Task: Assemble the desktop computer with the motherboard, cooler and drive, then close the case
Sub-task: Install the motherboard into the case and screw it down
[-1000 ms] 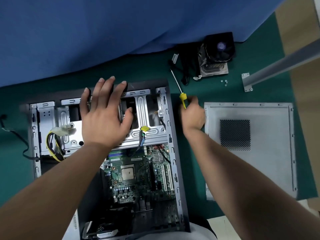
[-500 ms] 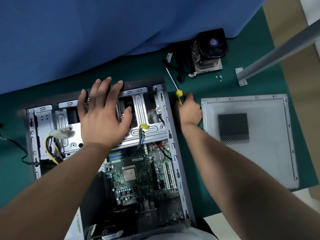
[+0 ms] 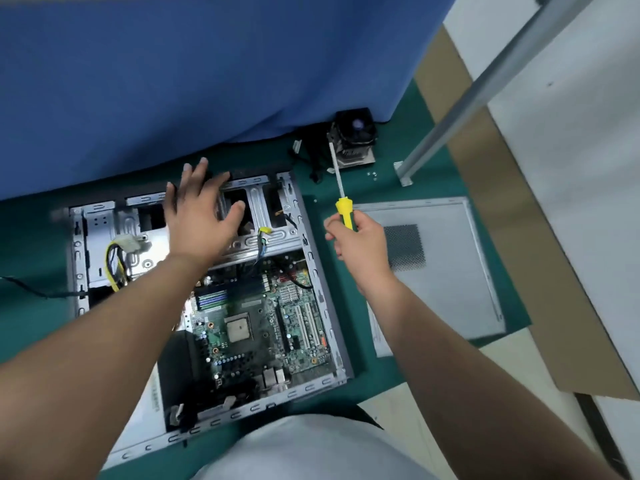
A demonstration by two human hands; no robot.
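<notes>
Open case [image 3: 311, 271] lies flat on the green table [image 3: 398, 368], open side up, and everything else is placed off it. Side panel [image 3: 450, 271] lies flat just right of the case, not fitted, so closing is a long way off. Motherboard [image 3: 263, 323] sits inside the case, nearer half, bare CPU socket in its middle; can't tell if it's screwed down. Drive cage [image 3: 263, 216] spans the far half of the case, with loose yellow-black power leads at its left end; no drive clearly visible, the bays look dark. Left hand [image 3: 201, 216] is spread flat, fingers open, pressing on top of the cage, gripping nothing, looks like it's steadying the case. Right hand [image 3: 360, 244] hovers just off the right edge of the case, above the panel's near-left corner, fist closed round the yellow handle of the screwdriver [image 3: 341, 199], shaft pointing away toward the cooler. Cooler [image 3: 353, 136], fan up, sits beyond the far right corner of the case by the blue cloth, cable trailing, not yet mounted. Tiny loose screws [image 3: 373, 174] lie just right of the cooler. Judged step: tool in hand, fastening stage about to start, probably board or cage screws. Next move likely needs a screw fetched, tip turned down into the case, lined square on a hole.
</notes>
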